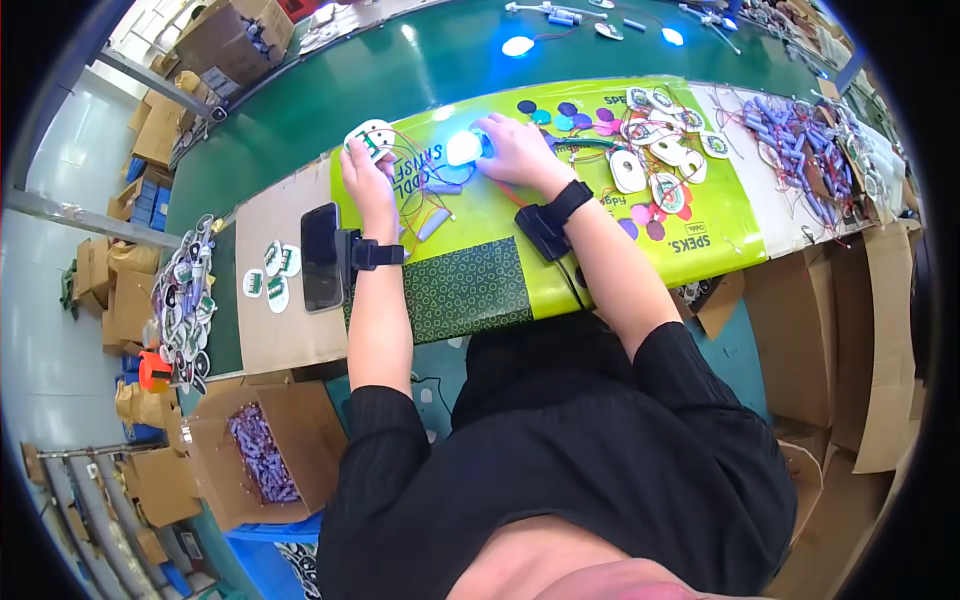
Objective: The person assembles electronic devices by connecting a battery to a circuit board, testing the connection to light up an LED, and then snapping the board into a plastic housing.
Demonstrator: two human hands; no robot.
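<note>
My left hand [371,188] is closed on a white oval disc with a green circuit board [370,140]. Thin red wires trail from this disc over the yellow-green mat [480,215]. To its right, my right hand [526,156] pinches at the edge of a small lamp piece [465,148] that glows bright bluish white. The glare hides the lamp's shape and part of the fingertips. Between and below my hands lie purple cylindrical batteries [434,223] on wires. Each wrist wears a black strap with a small box.
Right of the mat's middle lie several wired white discs [668,145], with a heap of purple batteries [800,150] beyond. A dark phone [321,257] and loose discs [277,293] lie left. Lit lamps [518,46] dot the green table's far side. A cardboard box [310,440] stands below.
</note>
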